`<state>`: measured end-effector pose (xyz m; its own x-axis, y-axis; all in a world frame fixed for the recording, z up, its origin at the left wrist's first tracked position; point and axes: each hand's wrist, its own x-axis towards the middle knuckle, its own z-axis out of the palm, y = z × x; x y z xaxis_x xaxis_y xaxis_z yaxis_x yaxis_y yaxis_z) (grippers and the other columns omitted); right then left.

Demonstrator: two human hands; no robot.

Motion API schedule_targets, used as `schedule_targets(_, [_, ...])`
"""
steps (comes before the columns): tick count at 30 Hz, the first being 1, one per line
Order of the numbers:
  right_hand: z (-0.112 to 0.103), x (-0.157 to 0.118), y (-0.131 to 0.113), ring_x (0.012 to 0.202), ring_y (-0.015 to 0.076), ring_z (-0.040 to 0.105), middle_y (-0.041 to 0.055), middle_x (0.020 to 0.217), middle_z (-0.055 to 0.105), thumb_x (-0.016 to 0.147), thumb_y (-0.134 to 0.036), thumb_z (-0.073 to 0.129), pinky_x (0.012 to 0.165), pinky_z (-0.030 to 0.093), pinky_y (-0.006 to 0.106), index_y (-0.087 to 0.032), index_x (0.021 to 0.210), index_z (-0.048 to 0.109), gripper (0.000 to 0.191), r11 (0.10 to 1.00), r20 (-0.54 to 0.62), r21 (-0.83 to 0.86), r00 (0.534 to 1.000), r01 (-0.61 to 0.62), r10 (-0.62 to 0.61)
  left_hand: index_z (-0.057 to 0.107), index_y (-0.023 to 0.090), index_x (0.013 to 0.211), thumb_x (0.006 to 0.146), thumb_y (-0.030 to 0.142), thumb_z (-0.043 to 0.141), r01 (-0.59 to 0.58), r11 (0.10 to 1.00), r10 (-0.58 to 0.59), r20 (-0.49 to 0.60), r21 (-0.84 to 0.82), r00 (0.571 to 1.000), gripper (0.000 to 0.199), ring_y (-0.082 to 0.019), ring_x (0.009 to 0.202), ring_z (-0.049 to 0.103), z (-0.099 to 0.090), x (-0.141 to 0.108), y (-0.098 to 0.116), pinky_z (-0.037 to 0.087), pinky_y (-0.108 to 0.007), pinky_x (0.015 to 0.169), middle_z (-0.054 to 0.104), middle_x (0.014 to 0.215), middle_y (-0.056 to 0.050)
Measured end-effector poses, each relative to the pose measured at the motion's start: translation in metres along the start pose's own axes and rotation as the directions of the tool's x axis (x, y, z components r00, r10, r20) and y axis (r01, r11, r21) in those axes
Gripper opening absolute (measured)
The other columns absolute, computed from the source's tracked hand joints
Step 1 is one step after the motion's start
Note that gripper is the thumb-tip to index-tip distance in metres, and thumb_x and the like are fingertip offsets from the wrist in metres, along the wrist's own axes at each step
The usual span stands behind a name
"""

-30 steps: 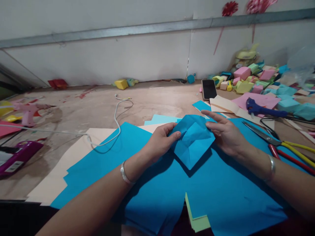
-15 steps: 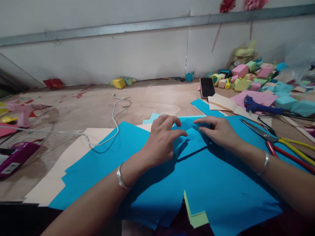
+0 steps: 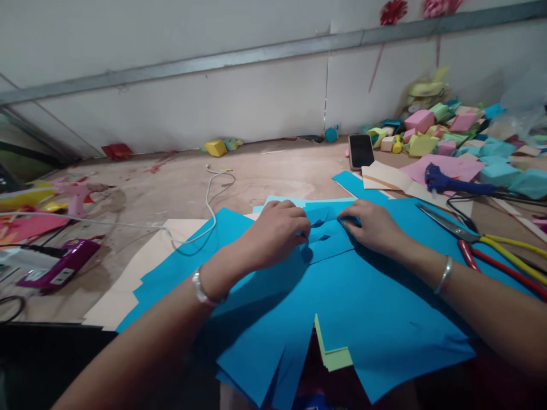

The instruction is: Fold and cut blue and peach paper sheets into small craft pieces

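A small blue paper piece with dark slits lies between my hands, on top of large blue sheets. My left hand is at its left side, fingers curled and closed on its edge. My right hand pinches the right edge between thumb and fingertips. Pale green paper pokes out below the blue sheets at the front.
Scissors and a blue glue gun lie at right, near a phone and a heap of paper boxes. At left are a white cable, a pink glue gun and a purple power strip.
The small piece now lies flatter, with two dark slits showing. My left hand's fingers have closed in on its left edge; my right hand's fingertips have drawn together. The view has shifted slightly left.
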<state>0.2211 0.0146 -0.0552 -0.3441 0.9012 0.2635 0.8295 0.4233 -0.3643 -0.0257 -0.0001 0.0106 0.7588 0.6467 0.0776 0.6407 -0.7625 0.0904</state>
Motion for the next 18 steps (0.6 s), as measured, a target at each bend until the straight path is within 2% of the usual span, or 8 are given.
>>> schedule_targets(2, [-0.001, -0.001, 0.001, 0.093, 0.0263, 0.062, 0.0103, 0.097, 0.068, 0.086, -0.019, 0.055, 0.07, 0.044, 0.033, -0.02, 0.098, 0.075, 0.024, 0.999, 0.01, -0.036, 1.0, -0.016, 0.017, 0.067, 0.018, 0.079, 0.086, 0.013, 0.059, -0.038, 0.999, 0.035, 0.085, 0.034, 0.996, 0.012, -0.02, 0.083, 0.055, -0.013, -0.01, -0.003, 0.034, -0.034, 0.074, 0.066, 0.088, -0.005])
schedule_targets(4, [-0.002, -0.001, 0.001, 0.093, 0.0258, 0.061, 0.0101, 0.097, 0.067, 0.087, -0.019, 0.054, 0.068, 0.042, 0.031, -0.021, 0.1, 0.075, 0.024, 0.997, 0.036, -0.067, 0.998, -0.041, 0.043, 0.067, 0.018, 0.081, 0.087, 0.007, 0.053, -0.05, 0.994, 0.038, 0.128, 0.095, 0.991, 0.018, -0.019, 0.077, 0.055, -0.019, -0.021, -0.007, 0.034, -0.032, 0.068, 0.064, 0.085, -0.005])
schedule_targets(9, [-0.003, -0.001, 0.0, 0.094, 0.0253, 0.061, 0.0106, 0.099, 0.065, 0.088, -0.019, 0.053, 0.067, 0.042, 0.03, -0.02, 0.1, 0.074, 0.024, 0.995, 0.07, -0.099, 0.997, -0.023, 0.03, 0.064, 0.016, 0.079, 0.085, -0.001, 0.047, -0.024, 0.949, -0.031, 0.168, 0.314, 0.985, 0.025, -0.021, 0.077, 0.055, -0.006, -0.037, -0.013, 0.034, -0.033, 0.063, 0.063, 0.081, -0.006])
schedule_targets(11, [-0.003, -0.002, -0.001, 0.094, 0.0253, 0.062, 0.0104, 0.099, 0.067, 0.087, -0.017, 0.054, 0.07, 0.043, 0.031, -0.019, 0.098, 0.074, 0.023, 0.997, 0.06, -0.072, 0.998, -0.01, 0.015, 0.063, 0.016, 0.076, 0.082, -0.003, 0.048, 0.043, 0.912, -0.103, 0.127, 0.407, 0.987, 0.025, -0.022, 0.076, 0.055, -0.005, -0.036, -0.005, 0.034, -0.034, 0.062, 0.062, 0.079, -0.007])
schedule_targets(13, [-0.003, -0.002, -0.003, 0.094, 0.0248, 0.063, 0.0094, 0.098, 0.069, 0.086, -0.017, 0.056, 0.074, 0.045, 0.032, -0.019, 0.095, 0.075, 0.021, 1.0, 0.049, -0.017, 0.999, -0.003, 0.004, 0.061, 0.015, 0.071, 0.081, -0.002, 0.048, 0.092, 0.868, -0.126, 0.036, 0.488, 0.991, 0.024, -0.023, 0.075, 0.054, -0.009, -0.032, 0.008, 0.033, -0.035, 0.06, 0.06, 0.076, -0.008])
schedule_targets(16, [-0.003, -0.002, -0.006, 0.092, 0.0238, 0.064, 0.0072, 0.095, 0.072, 0.085, -0.019, 0.058, 0.077, 0.046, 0.033, -0.019, 0.09, 0.074, 0.018, 0.998, 0.008, 0.059, 1.0, 0.02, -0.02, 0.059, 0.016, 0.072, 0.086, 0.002, 0.045, 0.095, 0.841, -0.019, -0.145, 0.533, 0.989, 0.024, -0.025, 0.076, 0.053, -0.016, -0.02, 0.035, 0.034, -0.037, 0.061, 0.059, 0.077, -0.009])
schedule_targets(18, [-0.003, -0.002, -0.007, 0.09, 0.0233, 0.065, 0.0061, 0.093, 0.073, 0.085, -0.019, 0.058, 0.076, 0.046, 0.033, -0.019, 0.088, 0.074, 0.016, 0.995, -0.022, 0.089, 0.999, 0.043, -0.041, 0.058, 0.017, 0.078, 0.088, 0.004, 0.043, 0.056, 0.867, 0.051, -0.199, 0.496, 0.979, 0.023, -0.024, 0.075, 0.052, -0.015, -0.011, 0.051, 0.034, -0.036, 0.06, 0.059, 0.079, -0.008])
